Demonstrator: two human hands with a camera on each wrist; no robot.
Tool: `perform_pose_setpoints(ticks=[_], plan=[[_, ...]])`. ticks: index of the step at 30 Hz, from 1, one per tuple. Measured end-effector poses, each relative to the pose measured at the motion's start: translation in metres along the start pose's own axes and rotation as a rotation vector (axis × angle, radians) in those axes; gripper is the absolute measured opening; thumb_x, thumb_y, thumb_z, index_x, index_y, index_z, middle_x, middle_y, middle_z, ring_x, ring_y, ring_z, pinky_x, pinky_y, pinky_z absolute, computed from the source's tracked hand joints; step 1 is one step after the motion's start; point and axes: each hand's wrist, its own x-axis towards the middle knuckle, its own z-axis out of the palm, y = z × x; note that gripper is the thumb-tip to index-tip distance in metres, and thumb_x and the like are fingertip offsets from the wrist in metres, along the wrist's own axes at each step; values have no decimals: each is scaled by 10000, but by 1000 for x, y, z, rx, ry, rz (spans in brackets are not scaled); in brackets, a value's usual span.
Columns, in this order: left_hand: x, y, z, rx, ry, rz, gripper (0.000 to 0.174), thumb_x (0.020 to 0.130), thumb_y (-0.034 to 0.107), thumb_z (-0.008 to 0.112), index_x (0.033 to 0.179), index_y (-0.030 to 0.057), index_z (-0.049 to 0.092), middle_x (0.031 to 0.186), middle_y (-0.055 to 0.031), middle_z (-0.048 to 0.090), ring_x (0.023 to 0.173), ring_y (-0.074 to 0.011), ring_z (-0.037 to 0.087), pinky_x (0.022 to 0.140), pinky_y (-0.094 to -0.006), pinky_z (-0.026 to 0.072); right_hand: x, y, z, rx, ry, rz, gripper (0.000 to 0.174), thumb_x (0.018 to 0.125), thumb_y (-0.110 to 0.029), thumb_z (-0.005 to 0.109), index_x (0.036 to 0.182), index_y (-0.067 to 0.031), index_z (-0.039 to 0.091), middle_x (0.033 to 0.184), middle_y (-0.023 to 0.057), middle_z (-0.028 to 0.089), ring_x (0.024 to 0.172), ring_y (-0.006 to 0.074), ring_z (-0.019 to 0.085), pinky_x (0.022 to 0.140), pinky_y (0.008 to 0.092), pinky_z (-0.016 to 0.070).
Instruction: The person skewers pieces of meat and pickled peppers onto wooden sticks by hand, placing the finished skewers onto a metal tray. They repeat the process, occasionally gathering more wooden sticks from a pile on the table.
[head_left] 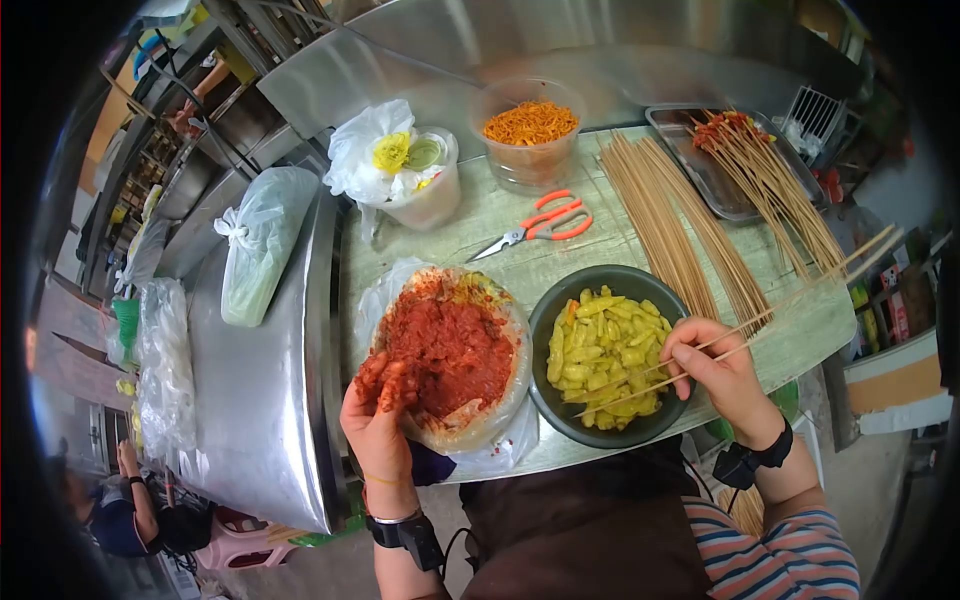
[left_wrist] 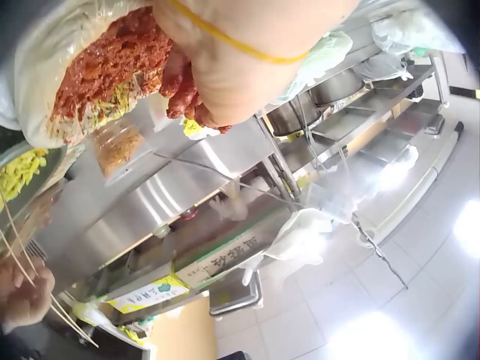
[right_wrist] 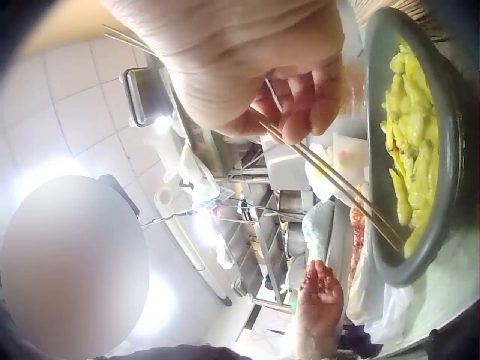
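Near the front edge of the tabletop (head_left: 420,248), your right hand (head_left: 715,365) is pinching bamboo skewers (right_wrist: 339,183), likely light and stiff, best gripped mid-shaft, over slippery-looking peppers (head_left: 605,350); your left hand (head_left: 378,415) is hanging loose-fingered.

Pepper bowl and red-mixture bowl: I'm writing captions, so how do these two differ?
The pepper bowl is dark and bare-rimmed; the red-mixture bowl has translucent plastic round its rim. The pepper bowl holds yellow-green pieces; the red-mixture bowl a mushy mass. The skewers in the right hand point into the pepper bowl; the left hand is at the red-mixture bowl. Both are round.
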Motion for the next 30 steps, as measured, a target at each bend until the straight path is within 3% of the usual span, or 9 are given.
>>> perform_pose_setpoints(ticks=[3,5,6,7,9,10,16,25,30], plan=[[0,-3,0,236,-32,10,216,822,17,631,1032,-27,616,921,-78,658,829,-108,602,723,-228,479,-3,2,-4,-29,-16,43,202,938,-160,480,861,-3,581,697,14,529,570,63,495,540,181,399],[2,-2,2,739,-297,169,138,787,26,667,917,-21,659,874,-72,663,808,-121,606,714,-237,477,-4,6,-7,-34,-18,43,245,952,-199,462,864,-5,583,691,16,525,568,67,496,541,183,399],[1,1,12,851,-311,160,121,727,28,700,845,7,685,839,-92,667,767,-170,622,696,-265,481,-4,9,-8,9,17,25,277,959,-226,444,861,-7,581,687,19,523,564,71,497,539,185,398],[2,0,17,852,-310,158,121,727,28,700,845,7,685,839,-92,667,767,-170,622,696,-265,481,-4,14,-9,49,52,5,309,967,-254,425,858,-9,578,682,22,521,561,76,497,537,188,397],[4,-3,25,1167,-452,238,181,684,31,709,865,41,694,823,-120,657,741,-234,623,675,-301,485,-7,27,-11,55,87,-13,318,970,-260,415,852,-11,573,682,24,522,557,78,496,533,190,396],[5,-6,29,1186,-465,283,233,645,43,718,876,63,691,805,-127,635,736,-292,606,665,-346,488,-8,34,-10,61,125,-30,327,973,-266,405,847,-13,569,681,26,523,552,80,494,528,191,394],[10,-3,53,1401,-539,371,195,635,86,709,819,66,650,786,-114,609,744,-312,601,641,-385,488,-11,47,-7,38,180,-56,322,974,-260,401,841,-13,558,659,29,516,534,81,485,514,192,388],[14,-11,67,1595,-538,257,214,672,164,682,835,60,588,758,-144,620,711,-320,621,609,-409,498,-11,50,-7,32,194,-77,303,972,-242,409,845,-9,555,650,28,517,521,83,491,500,192,389],[16,-15,66,1536,-493,265,162,685,162,671,779,57,592,759,-142,621,715,-321,616,612,-414,493,-12,49,-6,39,201,-65,294,971,-237,415,850,-9,557,643,27,524,521,79,496,501,188,394]])
